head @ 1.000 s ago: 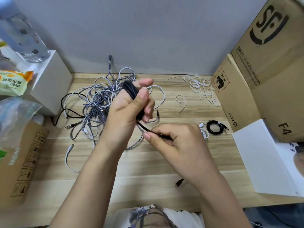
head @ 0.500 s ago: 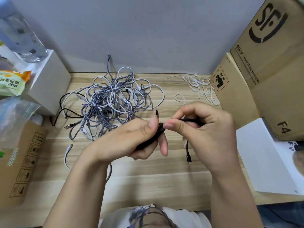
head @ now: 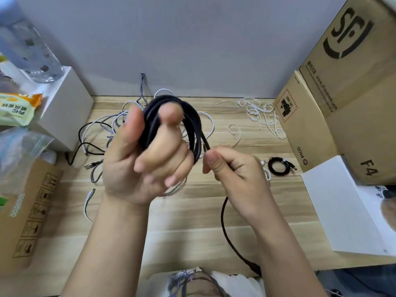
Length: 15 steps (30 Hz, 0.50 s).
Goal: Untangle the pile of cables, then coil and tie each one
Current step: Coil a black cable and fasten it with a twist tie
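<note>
My left hand [head: 141,161] is raised in front of the camera with a black cable [head: 194,129] looped in several turns around its fingers. My right hand [head: 235,170] pinches the same cable just right of the coil; the loose end hangs below it and runs down toward the table's front edge [head: 227,236]. Behind the left hand lies the tangled pile of grey and white cables [head: 111,127], mostly hidden. A small coiled black cable [head: 278,166] lies on the table at the right.
White ties [head: 263,116] lie scattered at the back right. Cardboard boxes [head: 342,99] stand on the right, with a white sheet [head: 342,202] below them. A white box [head: 66,108] and bags sit on the left, and a brown carton [head: 27,211] at the front left.
My left hand has risen toward the camera with the black coil around its fingers. My right hand has dropped lower and slid along the cable, and more loose cable hangs below it.
</note>
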Motion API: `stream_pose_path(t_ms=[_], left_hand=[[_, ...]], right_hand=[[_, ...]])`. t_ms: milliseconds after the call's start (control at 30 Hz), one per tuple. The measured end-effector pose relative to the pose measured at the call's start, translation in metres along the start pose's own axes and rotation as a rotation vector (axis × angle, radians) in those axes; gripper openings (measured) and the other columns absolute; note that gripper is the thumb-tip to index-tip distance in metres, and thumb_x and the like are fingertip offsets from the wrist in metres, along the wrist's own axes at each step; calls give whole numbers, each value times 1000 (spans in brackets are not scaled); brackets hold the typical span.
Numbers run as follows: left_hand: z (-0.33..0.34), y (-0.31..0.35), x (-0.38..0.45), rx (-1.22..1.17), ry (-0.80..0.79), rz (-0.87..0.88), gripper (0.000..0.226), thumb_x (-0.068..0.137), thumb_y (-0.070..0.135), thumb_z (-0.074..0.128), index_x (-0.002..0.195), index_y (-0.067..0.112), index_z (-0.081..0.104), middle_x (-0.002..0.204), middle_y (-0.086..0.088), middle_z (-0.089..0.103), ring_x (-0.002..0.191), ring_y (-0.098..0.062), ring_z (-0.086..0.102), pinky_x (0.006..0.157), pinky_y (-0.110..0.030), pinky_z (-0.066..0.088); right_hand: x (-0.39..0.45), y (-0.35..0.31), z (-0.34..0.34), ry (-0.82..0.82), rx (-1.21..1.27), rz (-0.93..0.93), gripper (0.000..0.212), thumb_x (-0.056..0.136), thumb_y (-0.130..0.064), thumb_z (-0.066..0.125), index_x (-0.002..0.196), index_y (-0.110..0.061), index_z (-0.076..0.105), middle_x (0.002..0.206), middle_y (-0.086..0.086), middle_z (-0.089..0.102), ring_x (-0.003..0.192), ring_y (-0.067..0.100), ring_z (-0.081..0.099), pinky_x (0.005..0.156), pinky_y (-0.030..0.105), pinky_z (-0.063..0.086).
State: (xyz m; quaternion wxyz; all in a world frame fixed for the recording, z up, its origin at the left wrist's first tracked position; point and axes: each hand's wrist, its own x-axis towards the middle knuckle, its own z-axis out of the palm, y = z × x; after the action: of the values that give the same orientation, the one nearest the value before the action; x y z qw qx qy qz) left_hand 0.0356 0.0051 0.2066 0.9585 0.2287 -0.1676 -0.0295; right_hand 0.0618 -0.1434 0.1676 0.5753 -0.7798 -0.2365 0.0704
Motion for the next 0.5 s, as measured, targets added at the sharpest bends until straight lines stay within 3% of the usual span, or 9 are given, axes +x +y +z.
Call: stream_pose_path(t_ms=[133, 267, 400, 500], left_hand=[[-6, -4, 9, -93, 59, -34, 32, 96, 18, 46, 116, -7, 45, 63, -10, 50, 50, -20, 44, 62, -31, 42], [-15, -21, 12, 332, 281, 10, 33, 96, 30, 31, 111, 4, 45, 56, 6, 48, 45, -7, 44, 55, -20, 45], [-13, -34, 10, 615, 345, -1, 28, 92, 24, 34, 109, 8, 49, 55, 3, 51, 46, -11, 45, 50, -20, 42], [-21, -35, 6, 858, 365, -8, 27, 91, 25, 39, 112, 11, 47, 57, 5, 53, 50, -10, 47, 53, -17, 41]], right_hand=[[-3, 0, 8, -49, -156, 49, 34, 87, -49, 50, 65, -23, 53, 48, -7, 38, 50, 7, 34, 50, 22, 27], [-4, -2, 9, -56, -336, 31, 27, 82, -48, 51, 64, -29, 44, 46, -3, 36, 48, 14, 26, 49, 33, 24], [-7, -2, 3, -18, -412, 17, 25, 80, -47, 53, 62, -31, 46, 46, -9, 39, 47, 13, 24, 50, 33, 26], [-8, -5, 0, 21, -421, -9, 19, 79, -47, 55, 77, -28, 59, 43, -8, 34, 49, 13, 31, 49, 33, 37]])
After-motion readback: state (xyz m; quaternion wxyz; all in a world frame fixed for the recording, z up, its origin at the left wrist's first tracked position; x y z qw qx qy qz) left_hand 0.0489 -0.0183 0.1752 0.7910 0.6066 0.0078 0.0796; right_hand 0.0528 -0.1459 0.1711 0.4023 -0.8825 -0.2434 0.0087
